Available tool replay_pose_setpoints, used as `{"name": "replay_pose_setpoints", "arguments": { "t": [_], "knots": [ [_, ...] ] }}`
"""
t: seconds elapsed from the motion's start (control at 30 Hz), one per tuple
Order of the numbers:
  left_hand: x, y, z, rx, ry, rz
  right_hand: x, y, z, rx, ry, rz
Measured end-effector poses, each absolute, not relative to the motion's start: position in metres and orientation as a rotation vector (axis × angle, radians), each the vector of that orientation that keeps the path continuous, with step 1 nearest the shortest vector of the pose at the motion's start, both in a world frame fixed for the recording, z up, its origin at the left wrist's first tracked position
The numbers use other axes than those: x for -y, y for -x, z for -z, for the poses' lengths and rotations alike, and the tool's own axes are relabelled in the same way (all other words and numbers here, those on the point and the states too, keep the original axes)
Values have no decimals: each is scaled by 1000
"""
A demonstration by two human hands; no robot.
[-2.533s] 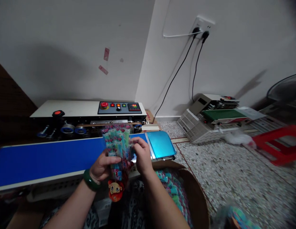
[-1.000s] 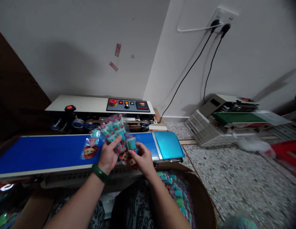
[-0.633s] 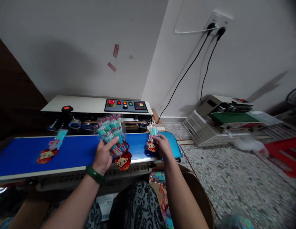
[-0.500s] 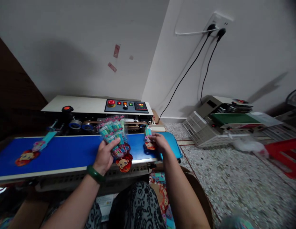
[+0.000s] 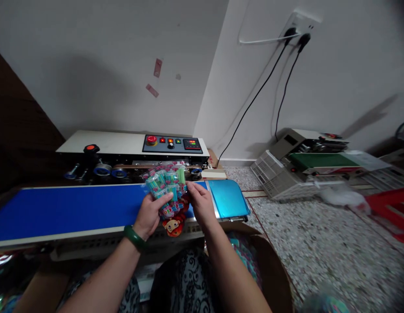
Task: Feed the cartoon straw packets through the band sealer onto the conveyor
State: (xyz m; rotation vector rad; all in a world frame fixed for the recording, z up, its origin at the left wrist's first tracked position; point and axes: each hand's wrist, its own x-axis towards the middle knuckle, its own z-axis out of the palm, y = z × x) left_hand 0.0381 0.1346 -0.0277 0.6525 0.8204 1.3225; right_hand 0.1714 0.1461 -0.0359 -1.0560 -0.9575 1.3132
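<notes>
My left hand (image 5: 150, 214) is closed round a fanned bunch of small clear packets (image 5: 169, 189) with turquoise and green sticks and a cartoon red-haired character head (image 5: 174, 225) hanging at the bottom. My thumb lies across the front of the bunch. At its right edge, the fingers of my right hand (image 5: 200, 201) pinch a packet of the same kind; the fingertips are partly hidden. Both hands are over the blue conveyor belt (image 5: 81, 206) of a sealing machine (image 5: 124, 143), whose panel has lit buttons and a red display.
A turquoise end plate (image 5: 225, 199) extends the belt on the right. Below it stands a cardboard box (image 5: 275, 269) with more packets. On the speckled floor are a white crate (image 5: 265, 176), a second machine with a green belt (image 5: 324, 161) and a red plastic object (image 5: 389, 213). Black cords (image 5: 254, 99) hang from a wall socket.
My right hand has moved left from a packet on the belt to the bunch in my left hand. The packet at the belt's left end has gone out of view.
</notes>
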Motion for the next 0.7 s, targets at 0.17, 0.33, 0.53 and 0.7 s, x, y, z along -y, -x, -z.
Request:
{"name": "replay_pose_setpoints", "arguments": {
  "t": [0.17,0.33,0.53,0.7],
  "knots": [
    [-134,-42,29,-841,-649,-1343,-147,-172,43,827,1021,-1156],
    [-132,-43,31,-815,-636,-1264,-146,-179,43,814,1012,-1198],
    [-136,-31,30,-896,-613,-1305,-158,-236,60,591,1256,-1126],
    [-136,-28,27,-869,-652,-1311,-178,-259,68,674,1418,-1331]
  ]
}}
